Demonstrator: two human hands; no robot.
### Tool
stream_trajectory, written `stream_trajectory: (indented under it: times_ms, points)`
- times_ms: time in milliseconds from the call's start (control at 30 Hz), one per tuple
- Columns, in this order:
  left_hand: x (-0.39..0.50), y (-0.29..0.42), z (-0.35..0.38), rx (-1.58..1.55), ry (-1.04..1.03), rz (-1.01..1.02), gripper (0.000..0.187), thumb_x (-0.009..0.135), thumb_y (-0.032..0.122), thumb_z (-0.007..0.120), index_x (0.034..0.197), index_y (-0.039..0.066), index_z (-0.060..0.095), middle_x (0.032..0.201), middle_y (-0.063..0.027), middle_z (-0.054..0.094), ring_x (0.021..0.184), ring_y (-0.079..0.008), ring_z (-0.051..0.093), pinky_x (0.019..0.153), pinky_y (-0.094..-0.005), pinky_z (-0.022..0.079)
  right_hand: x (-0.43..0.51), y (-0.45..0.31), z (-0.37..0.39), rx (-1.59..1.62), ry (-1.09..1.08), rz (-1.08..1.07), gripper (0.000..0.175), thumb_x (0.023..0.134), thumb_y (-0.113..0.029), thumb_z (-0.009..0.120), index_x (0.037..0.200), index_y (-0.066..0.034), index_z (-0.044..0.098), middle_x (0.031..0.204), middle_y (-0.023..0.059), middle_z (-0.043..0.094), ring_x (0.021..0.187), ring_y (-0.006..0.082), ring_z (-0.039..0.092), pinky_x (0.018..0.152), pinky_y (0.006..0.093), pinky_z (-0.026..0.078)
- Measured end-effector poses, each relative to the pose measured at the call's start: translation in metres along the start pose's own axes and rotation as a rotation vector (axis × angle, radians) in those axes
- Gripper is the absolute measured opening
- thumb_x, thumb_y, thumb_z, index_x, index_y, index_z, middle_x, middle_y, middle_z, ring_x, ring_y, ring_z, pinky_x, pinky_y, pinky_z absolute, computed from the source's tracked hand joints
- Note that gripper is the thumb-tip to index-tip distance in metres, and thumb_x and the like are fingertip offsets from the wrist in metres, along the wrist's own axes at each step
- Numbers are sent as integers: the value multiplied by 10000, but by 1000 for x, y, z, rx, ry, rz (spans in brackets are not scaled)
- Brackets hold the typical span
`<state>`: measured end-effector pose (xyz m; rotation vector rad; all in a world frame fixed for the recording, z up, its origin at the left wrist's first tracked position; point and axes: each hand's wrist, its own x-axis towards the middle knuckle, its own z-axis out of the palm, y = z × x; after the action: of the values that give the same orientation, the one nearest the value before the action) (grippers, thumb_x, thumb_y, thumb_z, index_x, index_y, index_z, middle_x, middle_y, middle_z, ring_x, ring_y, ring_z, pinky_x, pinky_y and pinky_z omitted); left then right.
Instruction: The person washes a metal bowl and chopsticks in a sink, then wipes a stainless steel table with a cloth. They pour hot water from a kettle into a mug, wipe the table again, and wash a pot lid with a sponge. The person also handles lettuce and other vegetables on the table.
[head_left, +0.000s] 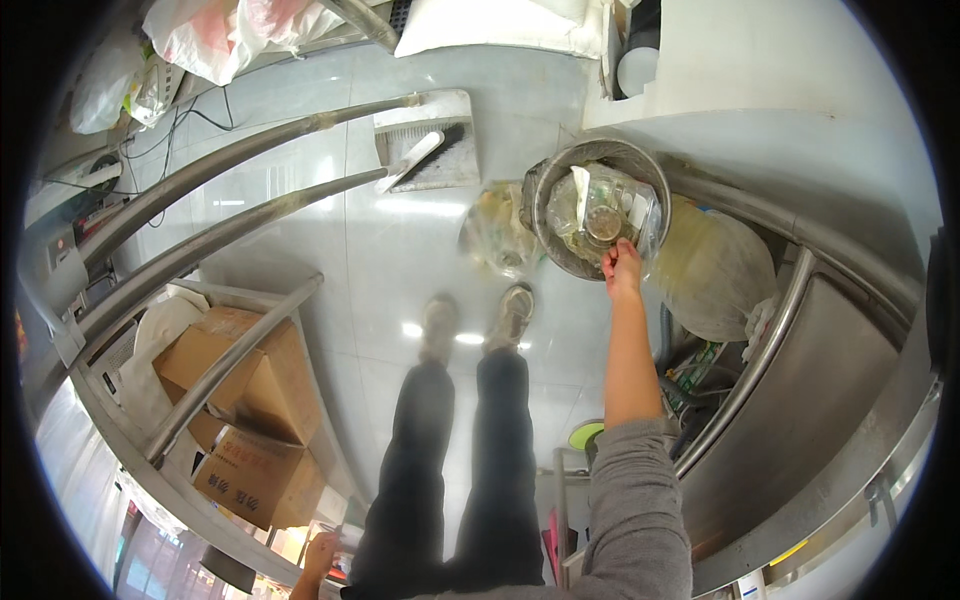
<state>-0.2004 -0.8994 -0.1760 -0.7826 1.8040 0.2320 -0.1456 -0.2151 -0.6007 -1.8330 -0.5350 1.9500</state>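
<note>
My right hand (622, 266) reaches over the near rim of a round metal trash bin (556, 251), its fingers curled together. Just beyond the fingertips, a clear plastic cup (603, 223) lies among crumpled clear plastic and other waste in the lined bin. Whether the fingers grip any of this cannot be told. At the bottom left, my left hand (322, 553) is partly in view beside my leg with bent fingers, near the shelf's cartons. What it may hold is too small and blurred to make out.
A filled plastic bag (499, 229) sits left of the bin, a large stuffed bag (712, 270) right of it. Farther off lie a dustpan (461, 154) and a brush (412, 161). Cardboard boxes (255, 472) fill the left shelf. Metal rails (247, 217) cross the left side.
</note>
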Motion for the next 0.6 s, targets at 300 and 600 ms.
stream_trajectory:
  times_ms: [300,600]
  points:
    - [-10,30,-2,-44,30,-58,258,867,186,561,1050,3,564,869,-114,635,718,-180,638,611,-285,544,-3,-9,-1,179,-57,44,113,959,-165,427,877,-107,480,642,-12,407,482,99,371,350,212,238]
    - [-10,39,-8,-21,1,-26,296,913,235,508,1140,44,512,978,-115,618,797,-203,637,661,-322,523,-5,-11,12,223,-32,38,162,957,-118,392,796,-112,411,604,-10,346,461,95,334,357,220,215]
